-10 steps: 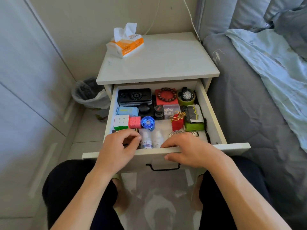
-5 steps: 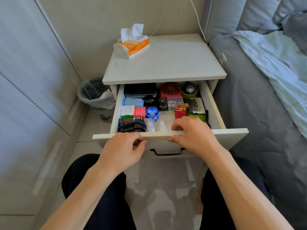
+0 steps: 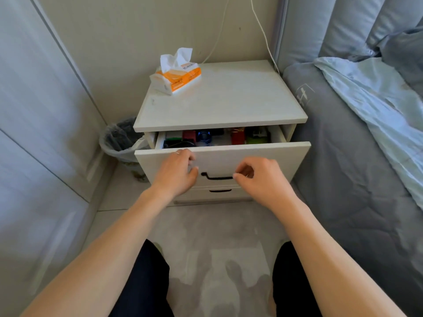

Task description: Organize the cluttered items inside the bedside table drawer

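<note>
1. The step in hand looks like shutting the top drawer (image 3: pixel 251 156) of the bedside table (image 3: pixel 229 104): it stands only partly open, with a narrow strip of its contents showing under the tabletop.

2. The left hand (image 3: pixel 175 173) is at the drawer front at about 9 o'clock from the black handle (image 3: pixel 217 177), fingers loosely curled against the panel and holding nothing. Whether the fingertips actually press the wood cannot be told.

3. The right hand (image 3: pixel 258 177) is at 3 o'clock from the handle, its thumb and forefinger drawn together right at the handle's end. Whether they pinch the bar or merely sit beside it cannot be told.

4. The next move probably calls for an even, straight push toward 12 o'clock from both hands so the drawer runs square on its slides, with fingers kept clear of the gap under the tabletop.

5. Inside, the items appear set side by side: a red box (image 3: pixel 189 135), a blue round case (image 3: pixel 204 135), a red gift box with gold ribbon (image 3: pixel 237 136) and a green box (image 3: pixel 255 139). A black item (image 3: pixel 180 143) lies at the near left.

6. A tissue pack (image 3: pixel 177 76) sits on the tabletop at 10 o'clock; a lined waste bin (image 3: pixel 122 140) stands at 9 o'clock of the table.
</note>
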### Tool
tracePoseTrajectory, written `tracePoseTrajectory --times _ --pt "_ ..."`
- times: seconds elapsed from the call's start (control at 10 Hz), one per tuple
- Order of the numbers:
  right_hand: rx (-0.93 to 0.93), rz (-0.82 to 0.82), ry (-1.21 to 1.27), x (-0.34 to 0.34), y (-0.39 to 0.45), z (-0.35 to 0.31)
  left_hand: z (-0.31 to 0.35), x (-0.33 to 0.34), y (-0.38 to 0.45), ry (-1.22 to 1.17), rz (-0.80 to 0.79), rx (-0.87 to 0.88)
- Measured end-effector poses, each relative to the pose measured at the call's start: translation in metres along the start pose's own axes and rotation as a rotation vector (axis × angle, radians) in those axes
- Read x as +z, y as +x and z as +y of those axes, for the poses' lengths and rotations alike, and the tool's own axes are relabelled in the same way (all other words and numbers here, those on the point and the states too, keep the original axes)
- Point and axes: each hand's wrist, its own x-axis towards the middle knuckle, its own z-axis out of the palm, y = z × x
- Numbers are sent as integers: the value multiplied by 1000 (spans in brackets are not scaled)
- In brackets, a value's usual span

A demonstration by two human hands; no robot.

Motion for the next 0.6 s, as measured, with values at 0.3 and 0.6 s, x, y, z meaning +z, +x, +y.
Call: tracePoseTrajectory --times 0.3,0.6 --pt "52 9 112 0 18 15 -17 37 56 -209 56 -157" --pt "115 -13 112 -13 15 29 -4 37 70 -269 -42 -169"
